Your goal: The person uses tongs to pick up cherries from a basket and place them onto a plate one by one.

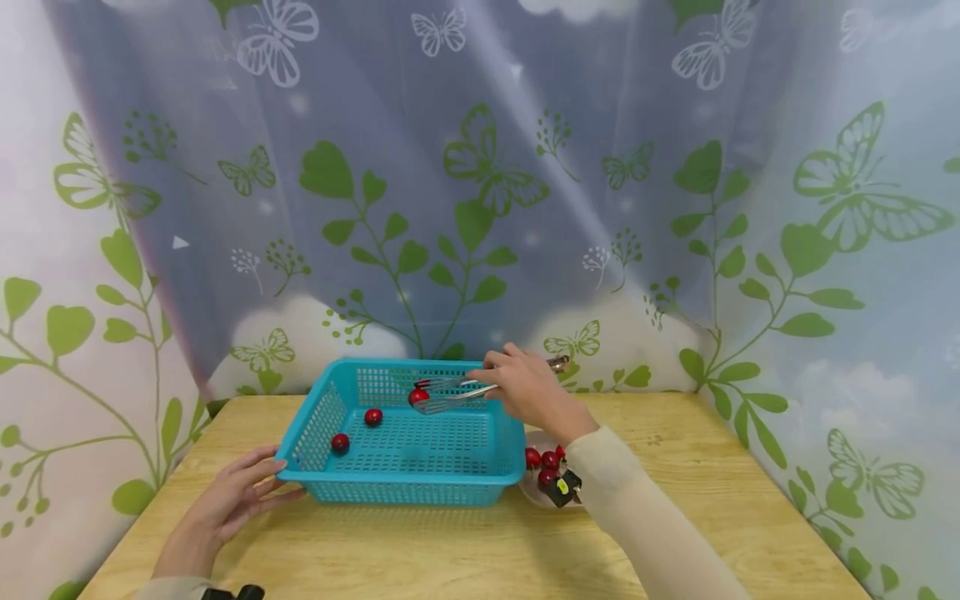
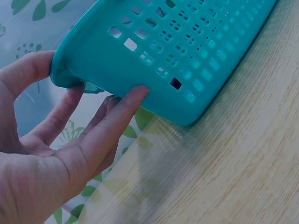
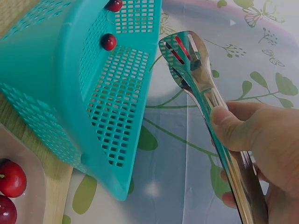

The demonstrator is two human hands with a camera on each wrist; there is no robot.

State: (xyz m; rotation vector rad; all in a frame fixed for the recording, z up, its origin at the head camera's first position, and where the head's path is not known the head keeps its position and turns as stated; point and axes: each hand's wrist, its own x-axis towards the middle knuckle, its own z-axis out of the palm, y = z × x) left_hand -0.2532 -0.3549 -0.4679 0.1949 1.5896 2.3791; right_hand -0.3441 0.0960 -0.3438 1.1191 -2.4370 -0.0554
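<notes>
My right hand (image 1: 528, 387) grips metal tongs (image 3: 212, 100) with slotted heads, held over the back right of a turquoise plastic basket (image 1: 408, 479). A red cherry (image 1: 418, 398) shows at the tong heads in the head view, and red shows through their slots in the right wrist view. Two more dark red cherries lie on the basket floor at the left, one cherry (image 1: 373, 417) behind the other cherry (image 1: 341, 443). My left hand (image 1: 236, 496) holds the basket's front left corner, fingers at the rim and one digit against the outer wall (image 2: 154, 100).
Right of the basket, partly behind my right sleeve (image 1: 637, 508), a pale plate (image 3: 35, 186) holds several cherries (image 1: 550, 460). Basket and plate stand on a wooden table (image 1: 390, 550). A curtain (image 1: 480, 208) with leaves and butterflies hangs along the table's back and sides.
</notes>
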